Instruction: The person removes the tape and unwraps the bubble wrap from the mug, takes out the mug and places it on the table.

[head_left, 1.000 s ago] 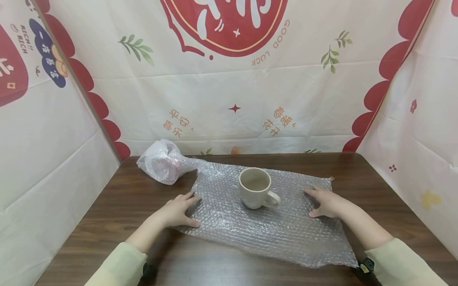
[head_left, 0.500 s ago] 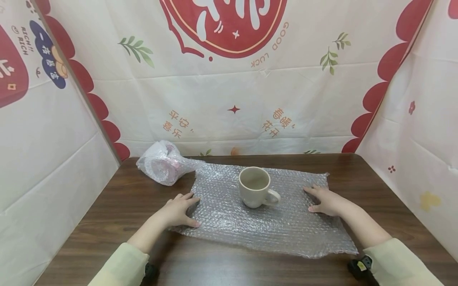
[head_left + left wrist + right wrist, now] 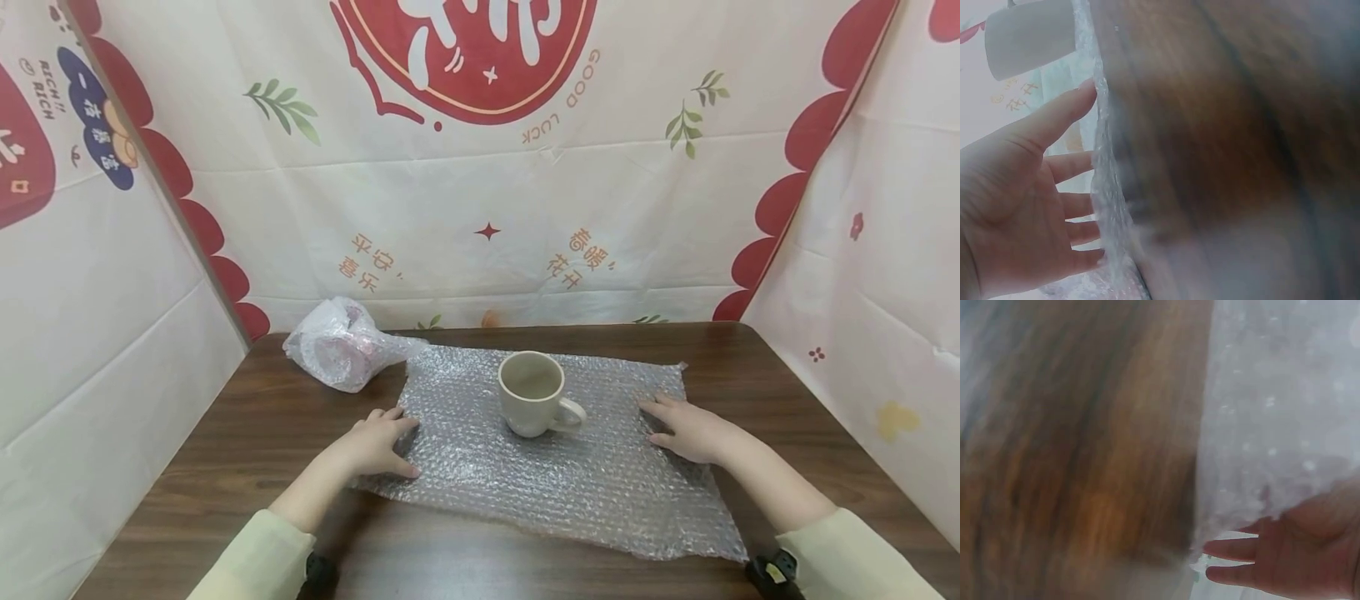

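Note:
A cream mug (image 3: 531,393) stands upright on a flat sheet of bubble wrap (image 3: 480,467), its handle pointing right. My left hand (image 3: 372,446) rests with spread fingers on the sheet's left edge. On the right part of the sheet lies my right hand (image 3: 690,429), fingers extended. In the left wrist view the fingertips of the left hand (image 3: 1035,194) touch the wrap (image 3: 1107,150), and the mug (image 3: 1032,37) is at upper left. The right wrist view has the right hand (image 3: 1297,556) partly behind the wrap (image 3: 1272,412).
A bubble-wrapped bundle (image 3: 341,346) sits at the back left of the brown wooden table (image 3: 225,442), touching or very near the sheet's back left corner. A printed cloth (image 3: 450,192) hangs behind the table, with further cloth on both sides.
The sheet's front right edge has risen and then dropped again, and its back right corner has shifted slightly left. Both hands stay nearly where they were; the mug still stands upright.

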`<state>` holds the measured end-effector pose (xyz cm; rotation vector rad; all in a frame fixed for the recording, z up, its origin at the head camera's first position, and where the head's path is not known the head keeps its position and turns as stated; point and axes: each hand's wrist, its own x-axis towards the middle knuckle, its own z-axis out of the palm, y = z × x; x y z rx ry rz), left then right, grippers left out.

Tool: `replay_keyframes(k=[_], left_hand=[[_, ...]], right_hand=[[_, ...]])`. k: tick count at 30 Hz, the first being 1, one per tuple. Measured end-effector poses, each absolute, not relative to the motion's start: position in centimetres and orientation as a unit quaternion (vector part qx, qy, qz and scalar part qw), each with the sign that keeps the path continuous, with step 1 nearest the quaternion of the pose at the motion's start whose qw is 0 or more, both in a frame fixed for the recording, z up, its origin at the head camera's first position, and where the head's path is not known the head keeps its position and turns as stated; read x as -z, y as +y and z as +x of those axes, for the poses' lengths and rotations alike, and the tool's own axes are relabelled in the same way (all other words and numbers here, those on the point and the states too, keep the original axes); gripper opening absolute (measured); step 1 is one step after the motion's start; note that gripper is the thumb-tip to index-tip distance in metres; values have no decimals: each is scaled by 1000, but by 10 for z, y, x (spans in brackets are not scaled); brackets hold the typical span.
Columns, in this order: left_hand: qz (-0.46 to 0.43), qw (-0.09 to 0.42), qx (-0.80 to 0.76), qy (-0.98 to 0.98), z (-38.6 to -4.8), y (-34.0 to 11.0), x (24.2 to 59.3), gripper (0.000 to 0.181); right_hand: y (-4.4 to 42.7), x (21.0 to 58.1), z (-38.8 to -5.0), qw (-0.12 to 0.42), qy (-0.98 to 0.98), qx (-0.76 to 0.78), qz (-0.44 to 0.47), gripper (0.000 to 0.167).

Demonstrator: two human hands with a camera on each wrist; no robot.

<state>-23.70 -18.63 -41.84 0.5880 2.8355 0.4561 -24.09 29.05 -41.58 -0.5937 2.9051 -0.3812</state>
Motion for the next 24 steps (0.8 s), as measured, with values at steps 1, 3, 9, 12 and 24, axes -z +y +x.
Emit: replay_keyframes(k=[1,3,9,12,24], left_hand=[[200,103,-158,961,-238,-186,418,78],[200,100,-170,960,-238,-185,416,77],[205,73,-200,955,-242,-180,407,71],[208,65,-230,948,-243,-176,404,66],[213,15,-384,898,-247,-148,396,60]], right_hand=[[290,415,-240,75,968,131,-199,55],[289,413,-239,73,966,143,-201,52],[286,405,-238,44,961,176,-207,46],[282,400,-238,25,960,190,-206,45],[257,386,-232,-58,935,290,-197,33]])
